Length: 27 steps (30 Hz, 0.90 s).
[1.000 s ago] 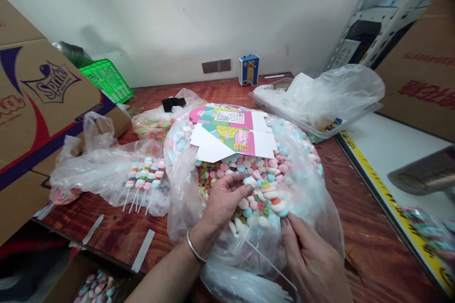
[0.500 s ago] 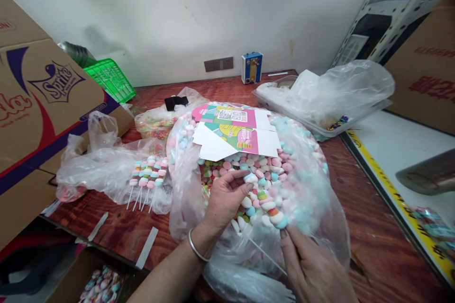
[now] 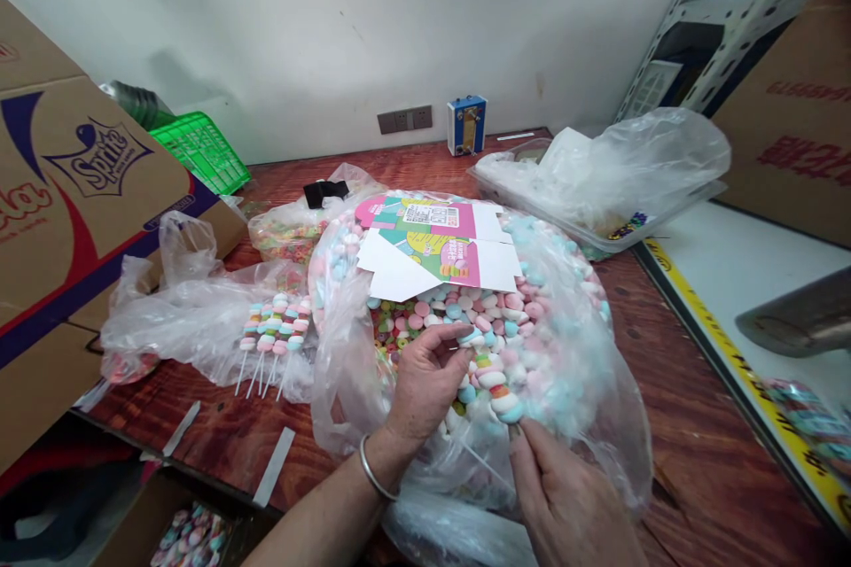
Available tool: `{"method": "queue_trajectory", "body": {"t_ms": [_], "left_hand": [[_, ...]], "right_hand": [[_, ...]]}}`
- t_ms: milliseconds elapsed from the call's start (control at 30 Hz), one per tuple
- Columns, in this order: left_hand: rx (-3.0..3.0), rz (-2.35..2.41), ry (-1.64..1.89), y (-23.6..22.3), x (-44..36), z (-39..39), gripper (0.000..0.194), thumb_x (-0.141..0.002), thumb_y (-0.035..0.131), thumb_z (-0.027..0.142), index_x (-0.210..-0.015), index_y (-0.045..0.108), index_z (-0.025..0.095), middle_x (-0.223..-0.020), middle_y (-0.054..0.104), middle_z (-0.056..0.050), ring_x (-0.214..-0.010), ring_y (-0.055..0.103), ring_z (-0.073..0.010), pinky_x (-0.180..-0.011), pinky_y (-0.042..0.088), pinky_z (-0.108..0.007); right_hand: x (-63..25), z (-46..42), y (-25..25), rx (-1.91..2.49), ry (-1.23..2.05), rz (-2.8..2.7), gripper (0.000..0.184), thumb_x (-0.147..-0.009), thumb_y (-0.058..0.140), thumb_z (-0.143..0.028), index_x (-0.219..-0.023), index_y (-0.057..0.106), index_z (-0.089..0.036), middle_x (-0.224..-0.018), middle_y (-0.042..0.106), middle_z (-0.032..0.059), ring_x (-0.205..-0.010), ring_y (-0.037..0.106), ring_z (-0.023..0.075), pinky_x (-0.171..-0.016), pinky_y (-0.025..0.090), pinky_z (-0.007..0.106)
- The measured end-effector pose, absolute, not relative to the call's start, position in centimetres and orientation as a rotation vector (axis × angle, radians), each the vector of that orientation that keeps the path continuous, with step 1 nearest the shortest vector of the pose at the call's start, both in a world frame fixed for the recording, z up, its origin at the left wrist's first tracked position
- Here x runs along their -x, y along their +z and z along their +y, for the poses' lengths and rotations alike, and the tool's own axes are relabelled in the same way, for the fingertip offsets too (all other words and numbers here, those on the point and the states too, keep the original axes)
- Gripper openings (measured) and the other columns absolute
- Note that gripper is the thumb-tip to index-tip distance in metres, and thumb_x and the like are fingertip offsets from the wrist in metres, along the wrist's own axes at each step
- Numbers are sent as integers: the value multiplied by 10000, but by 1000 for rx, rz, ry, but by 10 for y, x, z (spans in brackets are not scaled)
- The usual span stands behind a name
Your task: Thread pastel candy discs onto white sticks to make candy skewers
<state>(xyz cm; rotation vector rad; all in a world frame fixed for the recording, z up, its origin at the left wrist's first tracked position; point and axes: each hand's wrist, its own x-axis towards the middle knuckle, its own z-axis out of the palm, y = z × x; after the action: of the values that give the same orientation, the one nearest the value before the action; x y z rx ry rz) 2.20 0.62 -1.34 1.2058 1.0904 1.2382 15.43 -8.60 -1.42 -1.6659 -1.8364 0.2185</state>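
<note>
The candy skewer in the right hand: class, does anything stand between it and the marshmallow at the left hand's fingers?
Nothing visible does. From the right hand, the candy skewer points up toward the marshmallow in the left hand. Loose marshmallows lie behind, not between. Whether the two touch is too small to tell.

Loose plastic (image 3: 621, 425) seemingly obstructs passage beside right fingers (image 3: 542, 443).
</note>
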Motion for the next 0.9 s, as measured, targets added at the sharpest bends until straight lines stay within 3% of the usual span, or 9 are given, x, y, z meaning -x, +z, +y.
{"method": "queue_trajectory", "body": {"t_ms": [233,400,533,900], "left_hand": [[-1029,950,1358,-9,-28,0,136,-750,699,208,-880,713,170,-1091,683,-82,-1007,628,-184,-885,479,-281],[-465,744,1450,4,-35,8,211,-742,738,284,-893,620,196,-782,609,24,-691,610,-92,-701,499,-217],[-306,723,1312,12,-40,10,256,-726,729,306,-899,616,156,-768,581,6,-584,537,-70,-550,458,-176],[-399,704,1316,10,-49,-13,386,-744,695,512,-784,466,203,-623,431,58,-461,372,-52,-520,419,-203]], "right_hand": [[-149,-88,-24,1726,231,-1820,334,-984,344,-310,-806,611,-219,-595,666,-10,-444,595,130,-442,351,238],[-140,-89,-25,1628,147,-1841,336,-996,332,-309,-996,643,-183,-709,714,28,-499,634,130,-476,405,219],[-132,-90,-29,1573,79,-1864,350,-999,308,-296,-917,630,-186,-605,668,14,-444,611,131,-457,407,217],[-124,-87,-46,1541,36,-1921,320,-999,291,-272,-950,599,-200,-690,704,41,-548,673,144,-463,443,193]]}}
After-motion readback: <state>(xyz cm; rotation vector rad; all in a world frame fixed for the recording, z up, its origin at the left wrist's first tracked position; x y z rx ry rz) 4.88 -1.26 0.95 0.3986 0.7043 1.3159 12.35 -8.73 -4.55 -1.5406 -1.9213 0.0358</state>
